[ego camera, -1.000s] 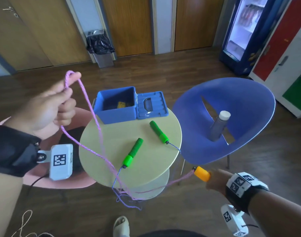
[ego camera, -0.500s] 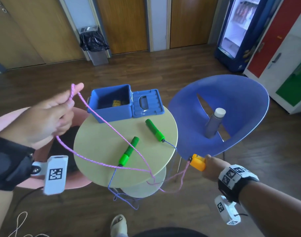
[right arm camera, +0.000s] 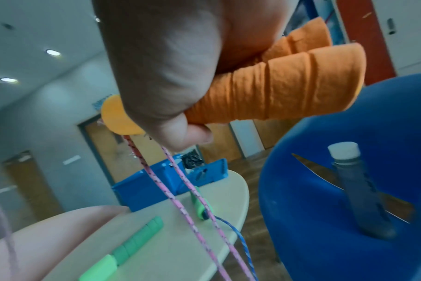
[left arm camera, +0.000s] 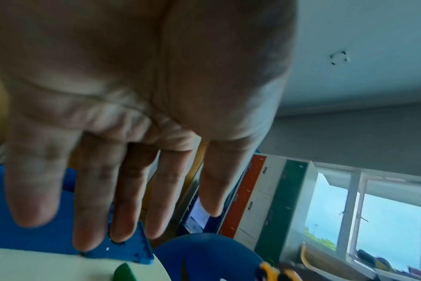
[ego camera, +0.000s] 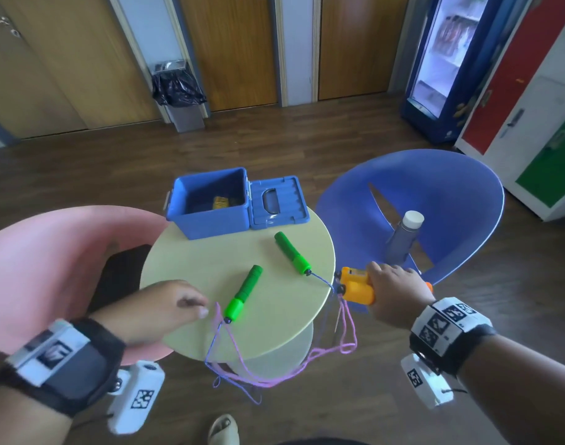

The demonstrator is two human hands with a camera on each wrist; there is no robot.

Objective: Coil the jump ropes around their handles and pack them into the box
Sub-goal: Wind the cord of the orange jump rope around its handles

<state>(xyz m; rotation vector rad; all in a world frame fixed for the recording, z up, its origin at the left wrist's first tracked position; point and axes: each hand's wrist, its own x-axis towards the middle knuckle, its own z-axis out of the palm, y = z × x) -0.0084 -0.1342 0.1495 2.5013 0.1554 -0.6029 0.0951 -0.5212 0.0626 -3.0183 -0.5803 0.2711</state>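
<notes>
My right hand (ego camera: 391, 289) grips two orange handles (ego camera: 355, 285) side by side just off the table's right edge. Their pink rope (ego camera: 348, 345) hangs from them and loops below the table's near rim. Over the table's near left part my left hand (ego camera: 194, 308) is open, its fingers (left arm camera: 130, 209) straight and holding nothing; the pink rope's blurred end lies just beside the fingertips. Two green handles (ego camera: 242, 297) (ego camera: 292, 253) lie on the round pale table (ego camera: 194, 264), with their blue rope (right arm camera: 238, 233) trailing over the edge. The blue box (ego camera: 210, 216) stands open at the table's far side, something yellow inside.
The box's lid (ego camera: 278, 200) lies flat to its right. A blue chair (ego camera: 451, 194) at the right holds a grey bottle (ego camera: 403, 239). A pink chair (ego camera: 50, 252) stands at the left. A bin (ego camera: 178, 94), doors, a fridge and lockers line the walls.
My left hand came down from its raised place to the table and let go of the pink rope loop, which now hangs slack. My right hand rose to the table's edge with the orange handles.
</notes>
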